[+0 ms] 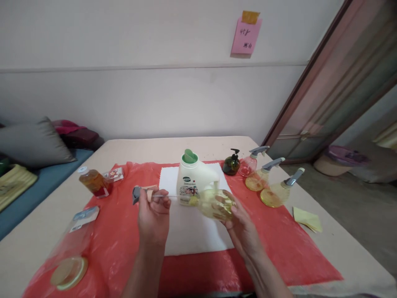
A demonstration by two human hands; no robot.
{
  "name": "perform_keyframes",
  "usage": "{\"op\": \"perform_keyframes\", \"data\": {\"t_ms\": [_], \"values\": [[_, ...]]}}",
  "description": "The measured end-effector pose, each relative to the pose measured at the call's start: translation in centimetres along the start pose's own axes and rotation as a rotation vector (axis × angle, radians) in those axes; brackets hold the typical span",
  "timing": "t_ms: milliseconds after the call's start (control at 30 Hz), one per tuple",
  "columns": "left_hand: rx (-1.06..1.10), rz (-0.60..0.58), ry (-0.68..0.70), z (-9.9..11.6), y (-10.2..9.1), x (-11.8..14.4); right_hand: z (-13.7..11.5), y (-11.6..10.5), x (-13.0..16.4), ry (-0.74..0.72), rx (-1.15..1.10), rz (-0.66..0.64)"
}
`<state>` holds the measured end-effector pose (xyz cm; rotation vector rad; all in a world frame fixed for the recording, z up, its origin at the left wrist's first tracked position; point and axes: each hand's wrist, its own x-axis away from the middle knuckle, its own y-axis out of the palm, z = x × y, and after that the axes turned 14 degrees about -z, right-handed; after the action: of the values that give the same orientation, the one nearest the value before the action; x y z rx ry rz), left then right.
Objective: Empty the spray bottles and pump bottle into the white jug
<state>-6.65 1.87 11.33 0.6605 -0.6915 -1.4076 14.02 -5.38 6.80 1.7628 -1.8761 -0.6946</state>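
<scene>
The person is standing at a table (341, 248) draped with a red sheet (279, 244), and the white jug (194, 178) with its green cap is sitting just beyond both hands, so I am placing everything from that jug.

Just in front of the jug and a little to its right, the right hand (237, 221) is cupping a round yellow bottle (215, 203) from below, fingers wrapped around its belly, tipping it on its side so its neck is pointing left. That tilt seems meant to bring the opening level with the other hand.

In front of the jug and to its left, the left hand (154, 213) is pinching a grey sprayer (138, 193), fingers closed around its collar, with the thin dip tube running right toward the bottle's neck. Whether the tube's tip is already inside the neck, I cannot tell.

Both hands are working over a white mat (192, 231) lying in front of the jug, probably there to catch drips.

To the right of the jug, a dark pump bottle (231, 164) is standing, and beyond it three spray bottles (259, 176) are lined up, their heads already on. Farther right, yellow paper (307, 218) is lying on the bare table. To the left of the jug, an amber bottle (93, 181) is lying tilted, and nearer, well left, a clear bottle (72, 252) is lying on its side.
</scene>
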Motion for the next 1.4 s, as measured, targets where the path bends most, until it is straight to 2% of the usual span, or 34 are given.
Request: {"op": "perform_keyframes", "data": {"t_ms": [200, 400, 633, 833, 1000, 1233, 1400], "values": [[-0.123, -0.123, -0.134, -2.0, 1.3, 1.4, 1.4, 1.5, 0.4, 0.016, 0.011, -0.064], [-0.148, -0.277, -0.18, -3.0, 1.7, 2.2, 1.6, 2.4, 1.2, -0.082, 0.069, -0.099], [-0.159, -0.25, -0.159, -3.5, 1.5, 2.1, 1.8, 2.5, 1.1, -0.132, 0.118, -0.114], [-0.178, -0.094, -0.066, -3.7, 1.3, 1.7, 1.8, 2.9, 1.3, -0.129, 0.183, -0.087], [-0.283, -0.157, -0.011, -3.3, 1.8, 2.1, 1.5, 3.1, 1.4, -0.132, 0.19, -0.062], [-0.245, -0.25, -0.138, -3.5, 1.7, 2.3, 1.7, 3.0, 1.2, -0.143, 0.161, -0.086], [-0.258, -0.286, -0.14, -3.3, 1.9, 2.4, 1.6, 3.2, 1.3, -0.143, 0.156, -0.101]]}}
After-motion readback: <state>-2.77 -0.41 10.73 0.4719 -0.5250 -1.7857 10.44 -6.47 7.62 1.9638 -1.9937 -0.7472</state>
